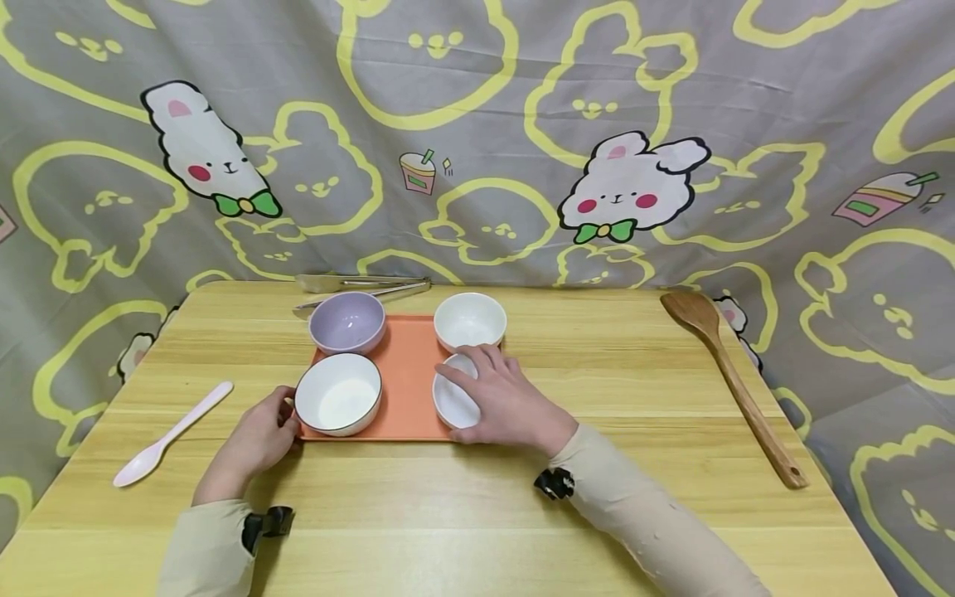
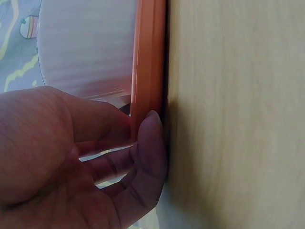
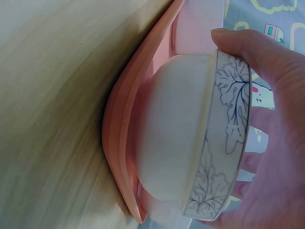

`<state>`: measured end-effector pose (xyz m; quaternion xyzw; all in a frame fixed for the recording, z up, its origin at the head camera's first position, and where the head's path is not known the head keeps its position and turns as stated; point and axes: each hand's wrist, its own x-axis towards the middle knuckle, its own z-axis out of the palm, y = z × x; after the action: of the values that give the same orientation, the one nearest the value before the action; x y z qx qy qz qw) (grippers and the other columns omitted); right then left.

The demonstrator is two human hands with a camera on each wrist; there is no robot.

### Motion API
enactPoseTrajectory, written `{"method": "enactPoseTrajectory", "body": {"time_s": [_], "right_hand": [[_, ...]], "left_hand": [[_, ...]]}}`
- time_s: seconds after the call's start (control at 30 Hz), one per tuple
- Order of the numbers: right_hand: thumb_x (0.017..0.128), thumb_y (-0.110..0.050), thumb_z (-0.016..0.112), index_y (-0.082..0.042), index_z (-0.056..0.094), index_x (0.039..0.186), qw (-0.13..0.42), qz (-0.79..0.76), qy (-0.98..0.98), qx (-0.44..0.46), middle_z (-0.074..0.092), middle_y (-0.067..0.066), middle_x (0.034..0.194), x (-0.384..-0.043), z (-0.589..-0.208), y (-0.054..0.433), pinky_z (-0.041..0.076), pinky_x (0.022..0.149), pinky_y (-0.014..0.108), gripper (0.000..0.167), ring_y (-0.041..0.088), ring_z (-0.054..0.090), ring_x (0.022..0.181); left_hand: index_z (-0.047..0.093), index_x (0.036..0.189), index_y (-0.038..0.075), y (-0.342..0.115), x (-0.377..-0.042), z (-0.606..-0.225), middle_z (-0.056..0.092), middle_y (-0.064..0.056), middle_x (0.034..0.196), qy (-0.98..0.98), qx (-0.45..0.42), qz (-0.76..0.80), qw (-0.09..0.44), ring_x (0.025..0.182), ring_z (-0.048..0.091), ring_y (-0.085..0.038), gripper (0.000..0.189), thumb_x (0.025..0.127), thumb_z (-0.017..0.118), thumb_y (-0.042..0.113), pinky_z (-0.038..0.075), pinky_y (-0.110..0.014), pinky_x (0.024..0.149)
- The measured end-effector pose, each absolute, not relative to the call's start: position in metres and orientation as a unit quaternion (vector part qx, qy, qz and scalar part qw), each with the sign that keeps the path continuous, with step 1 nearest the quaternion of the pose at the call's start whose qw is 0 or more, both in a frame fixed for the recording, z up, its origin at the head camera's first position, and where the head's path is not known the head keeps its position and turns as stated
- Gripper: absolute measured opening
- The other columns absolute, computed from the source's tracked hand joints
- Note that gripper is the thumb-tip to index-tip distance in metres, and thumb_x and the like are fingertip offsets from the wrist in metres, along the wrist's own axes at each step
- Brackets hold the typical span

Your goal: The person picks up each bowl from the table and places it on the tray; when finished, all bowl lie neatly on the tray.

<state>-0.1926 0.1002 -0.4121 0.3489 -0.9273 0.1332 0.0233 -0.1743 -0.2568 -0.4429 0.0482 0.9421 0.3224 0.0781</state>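
My left hand (image 1: 257, 435) pinches the near left corner of a shallow orange tray (image 1: 409, 373), its fingertips at the tray's rim (image 2: 150, 62) in the left wrist view. A white bowl with a dark rim (image 1: 339, 396) stands on the tray right beside that hand. My right hand (image 1: 515, 402) spans a white bowl with a grey leaf pattern (image 3: 221, 138) at the tray's near right corner, thumb and fingers gripping opposite sides of its rim. In the head view the hand covers part of this bowl (image 1: 455, 402). Behind it sits a plain white bowl (image 1: 470, 319); a purple bowl (image 1: 347, 322) occupies the far left corner.
Metal tongs (image 1: 366, 286) lie behind the tray, near the patterned curtain (image 1: 477, 108). To the left on the wooden table (image 1: 418, 514) is a pale pink spoon (image 1: 175, 433). A wooden spatula (image 1: 734, 381) lies along the right side.
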Motion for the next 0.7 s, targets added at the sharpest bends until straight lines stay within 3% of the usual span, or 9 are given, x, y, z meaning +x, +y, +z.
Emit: {"method": "enactPoseTrajectory", "body": {"time_s": [0.37,0.57,0.7], "right_hand": [[0.076,-0.059,0.074,-0.023,0.046,0.146,0.013,0.118,-0.937,0.328,0.031,0.009,0.151,-0.194,-0.416,0.092,0.037,0.093,0.055,0.084,0.027,0.025,0.134],[0.081,-0.070,0.063,-0.022,0.045,0.147,0.027,0.132,-0.940,0.313,0.027,0.009,0.154,-0.194,-0.413,0.096,0.023,0.108,0.061,0.083,0.032,0.018,0.143],[0.090,-0.067,0.052,-0.017,0.041,0.150,0.022,0.174,-0.943,0.284,0.025,0.012,0.157,-0.190,-0.411,0.111,0.017,0.113,0.055,0.078,0.034,0.015,0.145]], "left_hand": [[0.041,0.129,-0.013,-0.257,-0.178,-0.443,0.059,-0.012,0.089,0.948,0.053,0.302,0.083,0.076,0.058,-0.024,0.039,0.093,0.047,0.000,0.048,-0.044,0.071],[0.040,0.132,-0.016,-0.257,-0.178,-0.441,0.058,-0.017,0.094,0.953,0.042,0.287,0.092,0.083,0.056,-0.030,0.042,0.095,0.046,0.003,0.047,-0.046,0.073],[0.039,0.131,-0.021,-0.256,-0.173,-0.438,0.054,-0.026,0.101,0.958,0.045,0.269,0.091,0.087,0.056,-0.035,0.045,0.095,0.047,0.005,0.048,-0.049,0.075]]}}
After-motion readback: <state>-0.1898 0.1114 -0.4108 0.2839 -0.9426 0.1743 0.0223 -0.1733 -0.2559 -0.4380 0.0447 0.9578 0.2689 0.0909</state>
